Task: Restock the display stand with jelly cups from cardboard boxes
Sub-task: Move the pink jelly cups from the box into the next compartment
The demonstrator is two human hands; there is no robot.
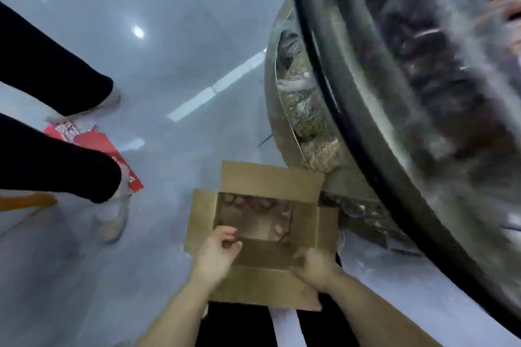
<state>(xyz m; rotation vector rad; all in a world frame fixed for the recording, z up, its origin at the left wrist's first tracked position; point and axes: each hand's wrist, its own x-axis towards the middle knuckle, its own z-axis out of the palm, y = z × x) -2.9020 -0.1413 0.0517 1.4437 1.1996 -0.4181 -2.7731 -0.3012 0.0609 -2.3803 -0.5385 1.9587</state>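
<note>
Head view, blurred throughout; positions given against the cardboard box (265, 222).

Cardboard box: open, all four flaps spread outward, sitting on the pale glossy floor (174, 36) just in front of the person's dark trouser legs.

Jelly cups (253, 204): pinkish shapes inside the box, mostly along its far side; too smeared to count.

Left hand (218, 248): at the box's near left corner, fingers curled in toward the palm over the rim; whether they pinch anything I cannot tell.

Right hand (317, 267): on the near flap at the box's right side, fingers curled down against the cardboard, gripping it.

Display stand (366, 110): round, dark-rimmed, rising directly right of and beyond the box; clear-walled tiers with mixed contents.

Red package (95, 141): flat on the floor, well left of the box.

Second person's legs (56, 155): dark trousers, light shoes, far left of the box, beside the red package.
</note>
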